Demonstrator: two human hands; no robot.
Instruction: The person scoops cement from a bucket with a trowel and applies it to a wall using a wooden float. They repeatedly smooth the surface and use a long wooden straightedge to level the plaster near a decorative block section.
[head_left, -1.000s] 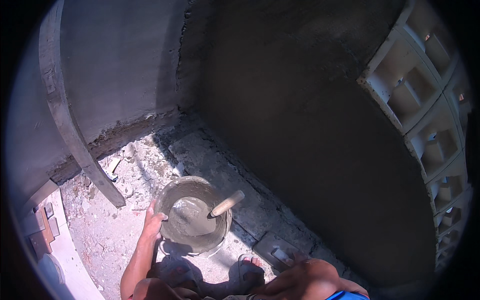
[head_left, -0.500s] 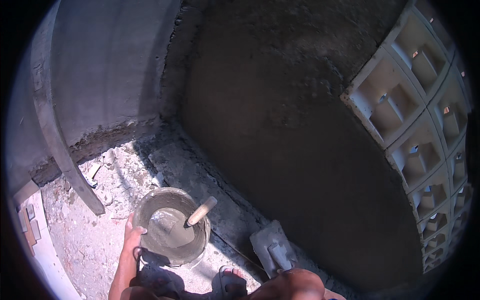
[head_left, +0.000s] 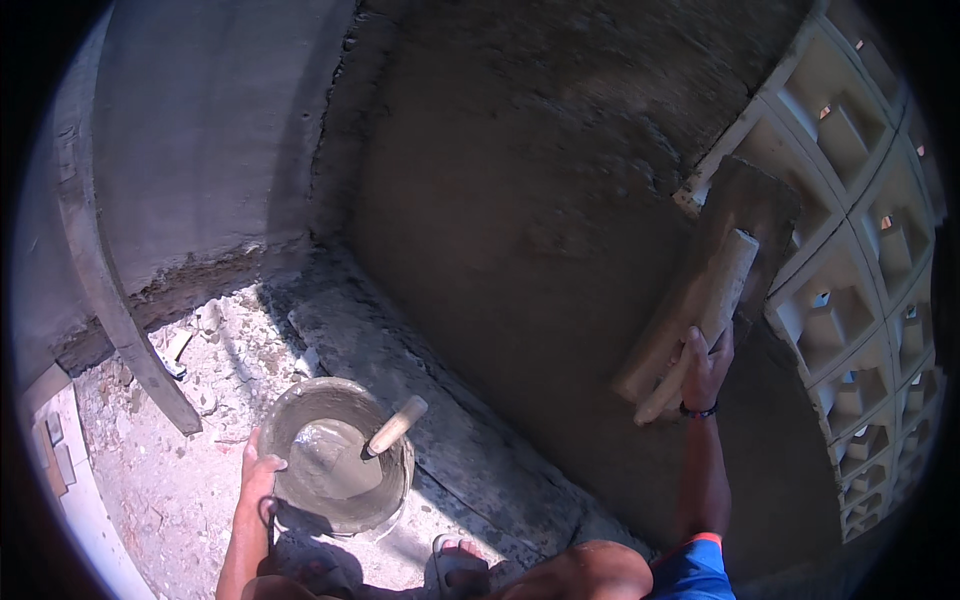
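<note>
My left hand point(head_left: 258, 472) grips the left rim of a round bucket point(head_left: 395, 485), thumb over the edge. Grey wet mortar point(head_left: 330, 462) lies inside, and a trowel with a wooden handle point(head_left: 397, 425) stands tilted in it. Up at the right, my right hand point(head_left: 706, 365) is wrapped around the long handle of a plastering float point(head_left: 750, 200). The float is held slanted over the dark, freshly plastered wall point(head_left: 520, 290), its upper end overlapping the edge of the pale block screen. Whether its whole face touches the wall, I cannot tell.
A pale openwork block screen point(head_left: 830, 240) borders the wall on the right. On the left, a long board point(head_left: 105, 270) leans against a grey wall point(head_left: 210, 120). Rubble and mortar crumbs point(head_left: 215, 350) cover the ground, with a concrete ledge point(head_left: 400, 345) along the wall's foot.
The float has risen from low by the ledge to the right part of the wall, and my right hand and forearm have come into view with it. My left hand stays on the bucket.
</note>
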